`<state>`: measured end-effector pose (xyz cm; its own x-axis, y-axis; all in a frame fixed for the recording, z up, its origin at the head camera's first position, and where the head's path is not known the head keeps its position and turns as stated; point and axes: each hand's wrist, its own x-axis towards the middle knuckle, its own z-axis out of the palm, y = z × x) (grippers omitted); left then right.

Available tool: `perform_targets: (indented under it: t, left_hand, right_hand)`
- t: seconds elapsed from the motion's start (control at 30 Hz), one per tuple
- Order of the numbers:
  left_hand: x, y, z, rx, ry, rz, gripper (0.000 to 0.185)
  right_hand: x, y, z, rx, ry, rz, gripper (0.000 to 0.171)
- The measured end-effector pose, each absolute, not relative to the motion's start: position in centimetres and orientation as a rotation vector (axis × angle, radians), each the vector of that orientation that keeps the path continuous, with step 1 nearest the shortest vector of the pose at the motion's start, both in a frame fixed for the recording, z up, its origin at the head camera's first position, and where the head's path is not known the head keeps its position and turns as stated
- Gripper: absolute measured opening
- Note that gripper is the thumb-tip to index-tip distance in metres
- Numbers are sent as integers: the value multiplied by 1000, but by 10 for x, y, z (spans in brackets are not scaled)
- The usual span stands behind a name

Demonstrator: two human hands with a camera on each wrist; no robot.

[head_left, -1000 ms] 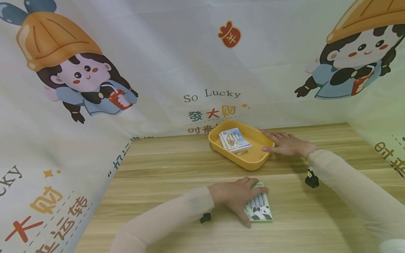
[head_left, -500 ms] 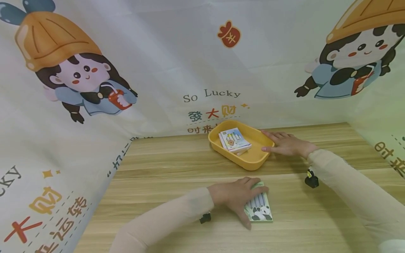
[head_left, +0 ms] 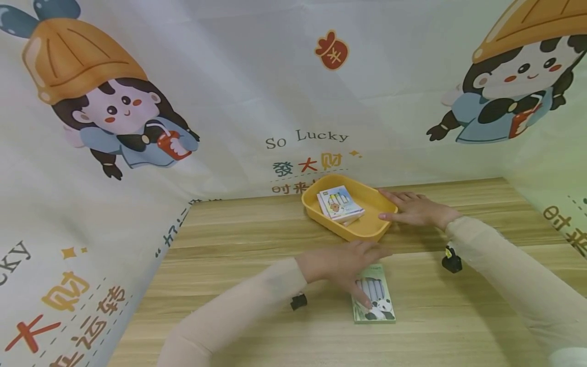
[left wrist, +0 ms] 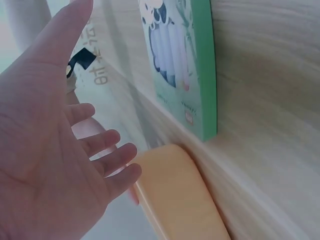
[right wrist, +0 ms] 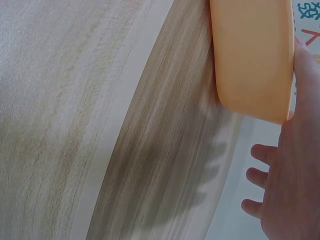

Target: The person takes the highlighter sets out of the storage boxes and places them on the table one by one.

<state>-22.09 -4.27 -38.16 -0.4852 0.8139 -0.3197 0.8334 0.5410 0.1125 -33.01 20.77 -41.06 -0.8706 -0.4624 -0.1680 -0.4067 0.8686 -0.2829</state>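
A flat green box (head_left: pixel 384 290) printed with pandas and a row of pale sticks lies on the table. My left hand (head_left: pixel 337 265) hovers over its upper left part, fingers extended and palm down. In the left wrist view that hand (left wrist: pixel 55 145) is apart from the box (left wrist: pixel 207 70), with nothing in its grasp. Farther back stands a yellow tray (head_left: pixel 373 216) with rounded corners. My right hand (head_left: pixel 419 210) rests at the tray's right end, fingers spread; the right wrist view has its thumb (right wrist: pixel 304 62) along the rim.
Inside the tray lie small white boxes (head_left: pixel 339 202), stacked, the top one showing coloured sticks and a bear. A printed cloth (head_left: pixel 234 112) hangs behind and beside the wooden table (head_left: pixel 238 229). Small black devices (head_left: pixel 452 261) hang at both wrists.
My left hand has let go of the green box and risen off it, moving slightly toward the tray. The box stays in place, and the right hand and tray have not moved.
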Motion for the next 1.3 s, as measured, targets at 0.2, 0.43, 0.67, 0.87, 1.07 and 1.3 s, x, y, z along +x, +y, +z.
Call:
perform_targets:
  t: [0.2, 0.43, 0.67, 0.87, 1.07, 1.3]
  left_hand:
    - [-229, -46, -377, 1349, 2499, -71, 109]
    - [-237, -49, -368, 1323, 2538, -66, 107]
    - [-247, -53, -359, 1284, 2569, -29, 105]
    - [-258, -58, -358, 1217, 2596, 11, 102]
    - [-271, -64, -359, 1147, 2652, 44, 99]
    - [-284, -69, -359, 1078, 2682, 74, 98]
  right_hand:
    - [-329, 207, -411, -675, 2814, -358, 86]
    - [-327, 207, -410, -667, 2813, -355, 86]
    - [-327, 207, -408, -686, 2808, -363, 84]
    - [-328, 208, -407, -681, 2804, -356, 84]
    - [-329, 208, -408, -680, 2813, -336, 85]
    - [-328, 208, -408, -677, 2801, -359, 85]
